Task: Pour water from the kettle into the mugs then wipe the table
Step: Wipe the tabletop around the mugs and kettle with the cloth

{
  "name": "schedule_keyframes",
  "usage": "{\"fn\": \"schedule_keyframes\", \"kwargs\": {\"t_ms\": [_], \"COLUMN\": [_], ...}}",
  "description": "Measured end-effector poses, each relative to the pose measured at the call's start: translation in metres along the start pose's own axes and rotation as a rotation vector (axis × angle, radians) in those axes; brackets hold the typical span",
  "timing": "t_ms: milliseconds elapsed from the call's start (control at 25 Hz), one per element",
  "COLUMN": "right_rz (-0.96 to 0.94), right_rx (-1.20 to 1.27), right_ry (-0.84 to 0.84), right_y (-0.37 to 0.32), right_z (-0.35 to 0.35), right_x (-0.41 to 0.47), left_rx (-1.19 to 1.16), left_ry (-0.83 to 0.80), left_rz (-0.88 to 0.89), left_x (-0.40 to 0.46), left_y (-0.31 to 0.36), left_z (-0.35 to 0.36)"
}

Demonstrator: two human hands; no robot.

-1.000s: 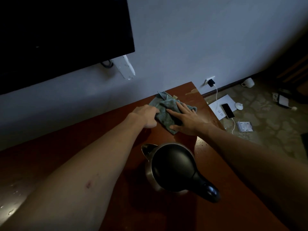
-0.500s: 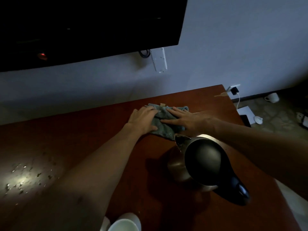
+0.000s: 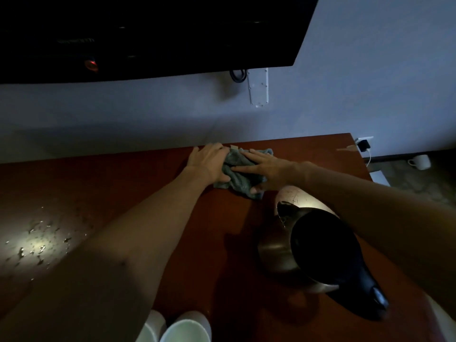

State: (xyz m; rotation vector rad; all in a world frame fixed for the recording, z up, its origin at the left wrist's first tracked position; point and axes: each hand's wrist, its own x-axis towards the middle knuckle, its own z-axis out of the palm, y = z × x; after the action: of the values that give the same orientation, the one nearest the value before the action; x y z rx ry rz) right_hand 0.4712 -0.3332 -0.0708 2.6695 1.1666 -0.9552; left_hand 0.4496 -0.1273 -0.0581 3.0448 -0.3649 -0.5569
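Since half a second ago the crumpled grey-green cloth (image 3: 240, 175) sits farther back on the reddish-brown wooden bench (image 3: 103, 183), close to the wall. Two white ceramic mugs (image 3: 183, 328) show at the near edge, contents unclear. The steel kettle with black lid and handle (image 3: 318, 250) stands upright, right of centre. The left hand (image 3: 209, 161) and right hand (image 3: 265, 166) lie flat, fingers spread, pressing the cloth down.
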Motion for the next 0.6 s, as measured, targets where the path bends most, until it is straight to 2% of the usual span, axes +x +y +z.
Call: {"fn": "schedule_keyframes", "kwargs": {"t_ms": [600], "right_rz": [0.050], "right_rx": [-0.107], "right_ry": [-0.206], "right_y": [-0.083], "right_z": [-0.032], "right_x": [0.010], "left_rx": [-0.003], "left_ry": [-0.030], "left_rz": [-0.026], "left_x": [-0.062], "left_y": [-0.041], "left_z": [0.019]}}
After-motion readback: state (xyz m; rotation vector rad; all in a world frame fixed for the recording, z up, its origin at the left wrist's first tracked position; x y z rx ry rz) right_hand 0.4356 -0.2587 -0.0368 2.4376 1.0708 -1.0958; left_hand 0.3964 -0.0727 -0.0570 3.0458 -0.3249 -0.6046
